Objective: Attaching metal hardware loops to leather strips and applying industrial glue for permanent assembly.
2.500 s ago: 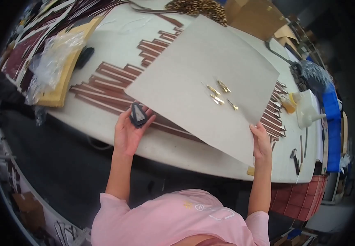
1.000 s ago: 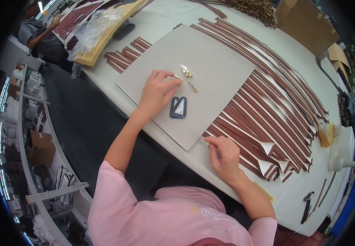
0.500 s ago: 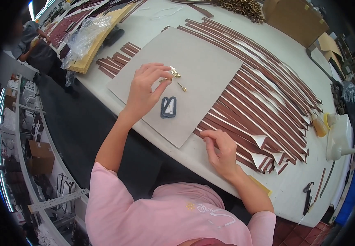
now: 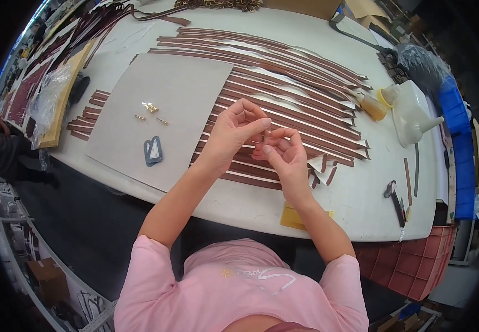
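1. Hands meet over the brown strips (image 4: 283, 105): left hand (image 4: 234, 133) and right hand (image 4: 283, 155) each close their grip on one small strip end (image 4: 263, 138).
2. Grey board (image 4: 178, 110) lies further left on the tabletop (image 4: 239, 193), carrying gold clips (image 4: 149, 108).

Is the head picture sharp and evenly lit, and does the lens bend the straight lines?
Head view: even, soft light, no hard shadows; the white table is bright but not glaring; the left hand, right hand and brown strips are sharp; the table edge curves strongly toward the rim; the corners are black from the fisheye lens.
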Action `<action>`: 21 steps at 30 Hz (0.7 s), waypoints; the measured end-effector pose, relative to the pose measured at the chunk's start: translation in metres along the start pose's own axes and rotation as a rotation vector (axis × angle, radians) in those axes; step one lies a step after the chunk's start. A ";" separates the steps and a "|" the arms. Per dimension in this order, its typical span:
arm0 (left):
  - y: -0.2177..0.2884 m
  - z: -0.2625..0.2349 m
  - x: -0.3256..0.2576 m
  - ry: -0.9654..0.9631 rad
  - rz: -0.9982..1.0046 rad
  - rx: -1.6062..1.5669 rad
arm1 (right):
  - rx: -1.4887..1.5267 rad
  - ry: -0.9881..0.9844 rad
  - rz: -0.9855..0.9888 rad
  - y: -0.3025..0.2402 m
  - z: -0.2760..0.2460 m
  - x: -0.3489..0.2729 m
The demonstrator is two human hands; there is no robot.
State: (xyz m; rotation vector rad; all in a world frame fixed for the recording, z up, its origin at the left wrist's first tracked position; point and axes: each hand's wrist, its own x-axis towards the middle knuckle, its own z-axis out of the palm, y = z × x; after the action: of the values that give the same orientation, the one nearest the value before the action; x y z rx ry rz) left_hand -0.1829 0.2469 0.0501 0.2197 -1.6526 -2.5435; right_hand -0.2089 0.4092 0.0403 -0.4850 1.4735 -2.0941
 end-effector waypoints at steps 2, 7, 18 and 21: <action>-0.007 0.002 0.005 -0.006 0.026 0.001 | 0.025 0.069 -0.023 0.006 -0.010 0.000; -0.026 -0.007 0.009 0.011 -0.006 0.042 | 0.036 0.070 0.056 0.010 -0.022 0.000; -0.027 -0.011 0.006 0.014 -0.045 0.011 | -0.018 0.079 0.079 0.007 -0.021 0.000; -0.026 -0.014 0.007 0.019 -0.129 -0.045 | 0.002 0.064 0.099 0.010 -0.022 0.001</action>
State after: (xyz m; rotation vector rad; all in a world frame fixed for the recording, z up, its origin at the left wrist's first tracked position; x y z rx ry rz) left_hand -0.1874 0.2435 0.0204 0.3575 -1.6229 -2.6589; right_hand -0.2201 0.4226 0.0234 -0.3396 1.5003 -2.0500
